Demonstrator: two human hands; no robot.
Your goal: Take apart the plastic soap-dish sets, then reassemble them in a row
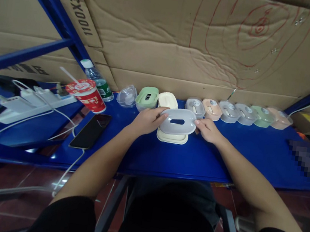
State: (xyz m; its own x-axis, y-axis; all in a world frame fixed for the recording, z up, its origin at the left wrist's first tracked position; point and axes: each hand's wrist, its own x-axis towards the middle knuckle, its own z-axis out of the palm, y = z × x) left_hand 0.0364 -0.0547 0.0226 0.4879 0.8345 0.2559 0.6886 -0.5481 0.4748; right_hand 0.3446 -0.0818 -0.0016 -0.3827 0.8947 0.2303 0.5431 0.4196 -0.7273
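Over the middle of the blue table (149, 160), a person holds a grey lid (177, 129) level between two bare hands, its dark slot facing up. The left hand (149, 122) has its thumb and fingers closed on the lid's left end, the thumb lying on top; the fingers underneath are mostly hidden. The right hand (209, 131) pinches the opposite end, thumb at the rim and fingers curled below.

Partly covered by the lid, a cream tray (172, 137) shows its near edge; whether the two touch cannot be told. Behind the left hand stand clear covers (127, 97), green lids (142, 101) with a slot, and a cream stack (168, 99). To the right, a row of boxes (241, 117) in grey, peach and green runs along the cardboard (142, 35). Farther left are a bottle (100, 85), a red cup (90, 98) with a straw, and a phone (90, 132).
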